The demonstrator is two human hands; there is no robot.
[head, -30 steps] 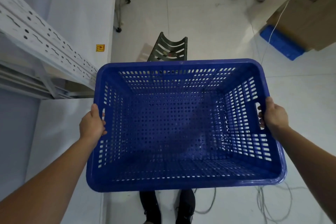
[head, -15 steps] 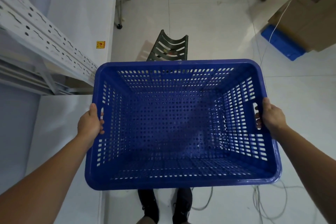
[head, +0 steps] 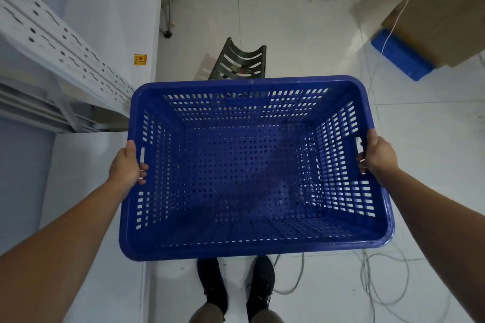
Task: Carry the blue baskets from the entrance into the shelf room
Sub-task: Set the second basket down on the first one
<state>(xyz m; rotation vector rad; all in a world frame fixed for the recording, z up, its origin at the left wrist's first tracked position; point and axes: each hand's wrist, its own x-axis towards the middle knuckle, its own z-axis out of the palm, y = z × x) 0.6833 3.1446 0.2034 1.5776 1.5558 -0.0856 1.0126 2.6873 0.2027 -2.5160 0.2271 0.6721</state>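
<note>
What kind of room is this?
Probably a storeroom or stockroom being set up. White slotted shelf rails lean at the left, a cardboard box sits on the tiled floor, and loose cables trail beside it. Both hands carry an empty blue basket.

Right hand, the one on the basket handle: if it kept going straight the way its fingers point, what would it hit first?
The right hand grips the blue basket at its side handle, fingers curling inward, so it would meet that perforated side wall at once.
</note>
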